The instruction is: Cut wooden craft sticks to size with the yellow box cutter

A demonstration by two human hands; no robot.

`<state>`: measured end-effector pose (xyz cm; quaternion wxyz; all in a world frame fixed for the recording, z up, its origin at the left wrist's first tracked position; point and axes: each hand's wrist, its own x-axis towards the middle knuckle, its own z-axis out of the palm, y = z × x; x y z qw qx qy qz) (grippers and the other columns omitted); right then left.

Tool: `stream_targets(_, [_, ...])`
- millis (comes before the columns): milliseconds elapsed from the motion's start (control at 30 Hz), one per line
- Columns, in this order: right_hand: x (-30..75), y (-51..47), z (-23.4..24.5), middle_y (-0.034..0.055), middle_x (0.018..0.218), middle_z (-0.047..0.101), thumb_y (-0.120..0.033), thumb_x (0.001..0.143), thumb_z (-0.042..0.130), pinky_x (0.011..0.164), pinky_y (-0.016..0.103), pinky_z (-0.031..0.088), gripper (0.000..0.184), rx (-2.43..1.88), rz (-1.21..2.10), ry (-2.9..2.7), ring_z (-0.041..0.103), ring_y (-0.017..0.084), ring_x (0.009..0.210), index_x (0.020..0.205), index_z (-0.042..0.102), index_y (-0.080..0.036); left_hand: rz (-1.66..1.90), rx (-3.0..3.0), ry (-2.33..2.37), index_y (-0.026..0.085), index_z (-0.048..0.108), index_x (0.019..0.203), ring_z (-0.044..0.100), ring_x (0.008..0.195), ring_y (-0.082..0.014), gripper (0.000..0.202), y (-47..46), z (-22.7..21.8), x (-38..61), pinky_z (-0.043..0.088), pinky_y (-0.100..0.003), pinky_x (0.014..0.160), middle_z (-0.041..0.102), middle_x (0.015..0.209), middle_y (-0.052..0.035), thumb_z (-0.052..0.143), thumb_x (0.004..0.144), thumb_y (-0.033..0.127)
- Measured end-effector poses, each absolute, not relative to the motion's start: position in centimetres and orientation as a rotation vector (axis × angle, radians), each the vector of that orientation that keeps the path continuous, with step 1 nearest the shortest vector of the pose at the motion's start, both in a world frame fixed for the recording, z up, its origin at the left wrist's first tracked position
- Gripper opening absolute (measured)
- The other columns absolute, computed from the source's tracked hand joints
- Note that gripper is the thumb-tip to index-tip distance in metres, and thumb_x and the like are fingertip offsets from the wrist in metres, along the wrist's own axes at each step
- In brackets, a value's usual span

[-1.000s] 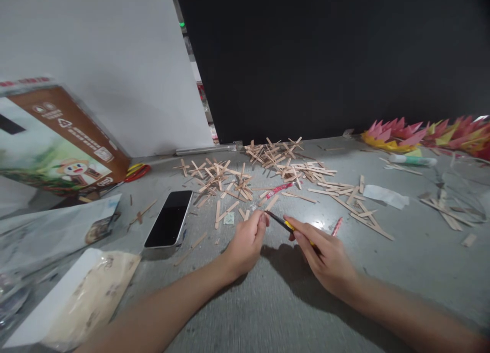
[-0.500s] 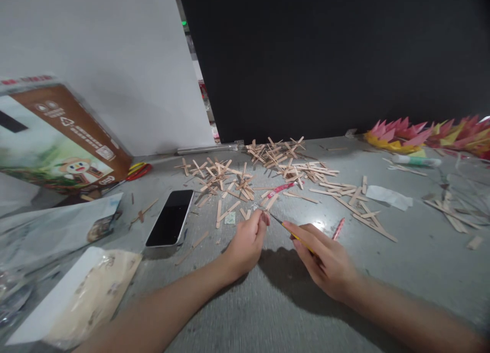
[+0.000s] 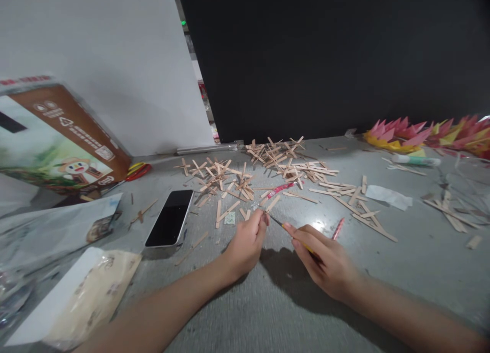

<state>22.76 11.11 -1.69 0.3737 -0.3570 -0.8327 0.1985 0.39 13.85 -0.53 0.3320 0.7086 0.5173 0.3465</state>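
Right hand (image 3: 325,256) pinches a yellow-handled tool (image 3: 284,225) between thumb and fingers, pen-style, probably so the thin dark tip can be steered finely; left hand (image 3: 245,241) has thumb and fingers pressed together right at that tip, likely to steady something small; cannot tell what, if anything, sits between them; tool is raised over the middle of the table (image 3: 229,317), tip pointing up-left toward the far edge; wooden sticks (image 3: 218,174) lie heaped between the hands and the far edge, presumably pushed there to keep working room but within reach; phone (image 3: 169,219) lies flat toward the left edge, apart from the forearm; versus one second ago, the tool looks slimmer, as if rolled in the grip, and the right fingers are curled closer around it; left hand pose about the same; sticks and phone unmoved on the table
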Motion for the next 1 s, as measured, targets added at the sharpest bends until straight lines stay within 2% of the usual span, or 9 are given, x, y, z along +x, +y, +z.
stream_targets(167, [22.6,10.9,-1.8,0.0027,0.089,0.058,-0.013,0.105,0.043,0.068,0.024,0.052,0.048,-0.919,0.471,-2.138,0.058,0.013,0.070,0.152,0.046,-0.024,0.891,1.894,1.320,0.021,0.051,0.093,0.056,0.073,-0.0151,0.030,13.8,-0.7,0.4,0.041,-0.026,0.073,0.059,0.080,0.0007,0.031,0.109,0.035])
stream_targets(333, [22.2,10.8,-1.8,0.0024,0.085,0.058,-0.015,0.106,0.041,0.063,0.023,0.050,0.048,-0.946,0.374,-2.162,0.057,0.013,0.066,0.154,0.045,-0.020,0.806,1.956,1.326,0.022,0.050,0.091,0.054,0.069,-0.0163,0.030,13.7,-0.8,0.5,0.040,-0.027,0.070,0.055,0.074,0.0016,0.030,0.109,0.036])
stream_targets(500, [21.8,10.9,-1.5,0.0046,0.090,0.063,-0.020,0.108,0.039,0.064,0.022,0.051,0.044,-1.005,0.393,-2.140,0.058,0.012,0.064,0.151,0.049,-0.019,0.871,1.909,1.373,0.022,0.050,0.092,0.053,0.070,-0.0152,0.031,13.9,-1.2,0.8,0.040,-0.026,0.071,0.057,0.077,0.0014,0.028,0.109,0.036])
stream_targets(700, [21.6,10.8,-1.4,0.0043,0.086,0.063,-0.023,0.109,0.037,0.065,0.023,0.052,0.042,-1.057,0.385,-2.135,0.059,0.012,0.063,0.147,0.053,-0.018,0.852,1.914,1.395,0.021,0.051,0.089,0.053,0.071,-0.0149,0.032,14.2,-1.2,1.0,0.040,-0.026,0.072,0.058,0.078,0.0016,0.031,0.109,0.036])
stream_targets(867, [21.7,10.9,-1.5,0.0068,0.088,0.068,-0.026,0.109,0.038,0.068,0.025,0.055,0.040,-1.105,0.422,-2.120,0.065,0.014,0.065,0.143,0.056,-0.018,0.811,1.928,1.431,0.022,0.051,0.089,0.056,0.072,-0.0167,0.037,14.3,-1.1,1.0,0.042,-0.028,0.072,0.058,0.078,0.0003,0.026,0.110,0.041])
stream_targets(1000, [21.9,11.0,-1.5,0.0103,0.104,0.075,-0.028,0.108,0.040,0.078,0.030,0.060,0.039,-1.184,0.506,-2.105,0.074,0.018,0.083,0.142,0.058,-0.023,0.665,2.050,1.457,0.022,0.051,0.091,0.058,0.071,-0.0193,0.039,14.6,-1.0,0.9,0.044,-0.030,0.071,0.058,0.078,-0.0019,0.021,0.110,0.038])
